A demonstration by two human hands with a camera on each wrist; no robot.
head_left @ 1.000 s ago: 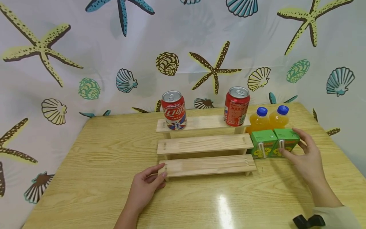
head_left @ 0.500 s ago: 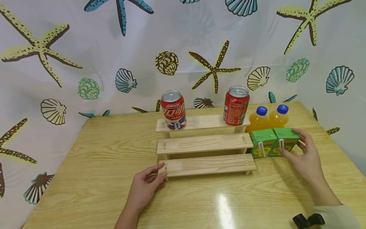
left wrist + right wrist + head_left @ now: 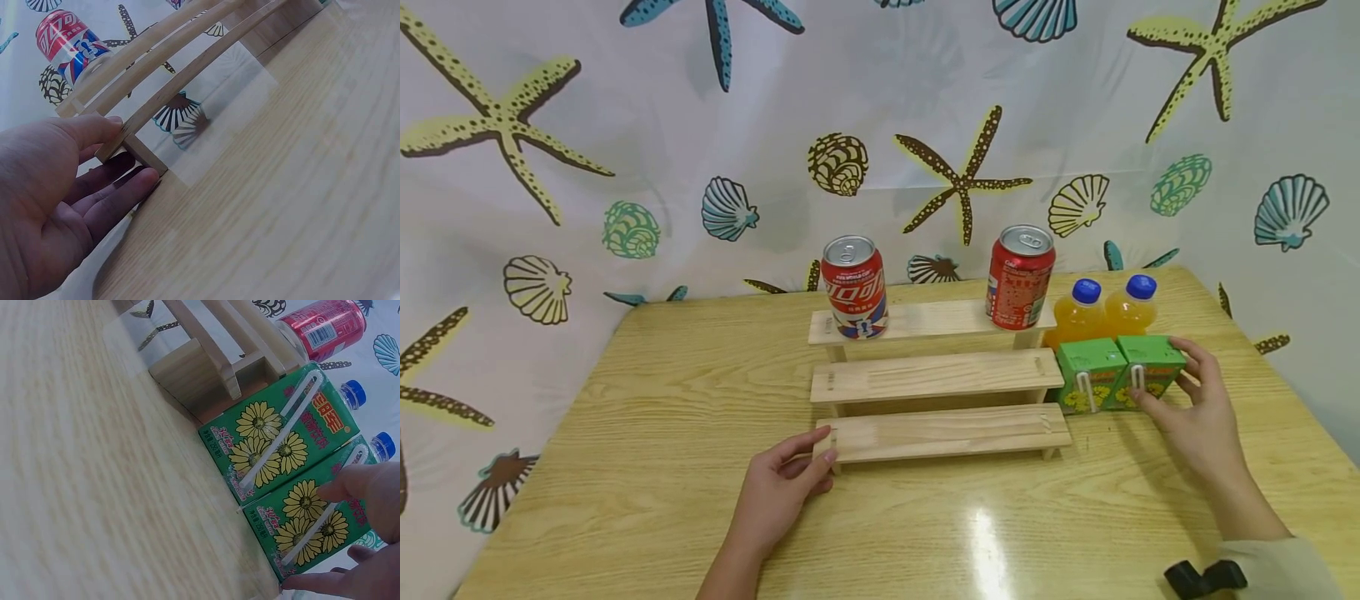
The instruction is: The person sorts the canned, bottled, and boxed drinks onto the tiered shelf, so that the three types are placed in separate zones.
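Note:
A three-step wooden display rack (image 3: 940,377) stands on the table. My left hand (image 3: 781,493) grips the left end of its lowest step; in the left wrist view the thumb lies on the board and the fingers are by the leg (image 3: 145,155). To the rack's right, two green drink cartons with yellow flowers and white straws stand side by side. My right hand (image 3: 1206,421) holds the outer carton (image 3: 1152,354), thumb on its front, fingers at its far right side. The inner carton (image 3: 269,434) is right beside the rack's end.
Two red cola cans, a left one (image 3: 855,292) and a right one (image 3: 1021,279), stand on the top step. Behind the cartons are two orange drink bottles with blue caps, one (image 3: 1078,312) nearer the rack, the other (image 3: 1131,308) farther right. A patterned cloth (image 3: 775,108) hangs behind the table (image 3: 685,392).

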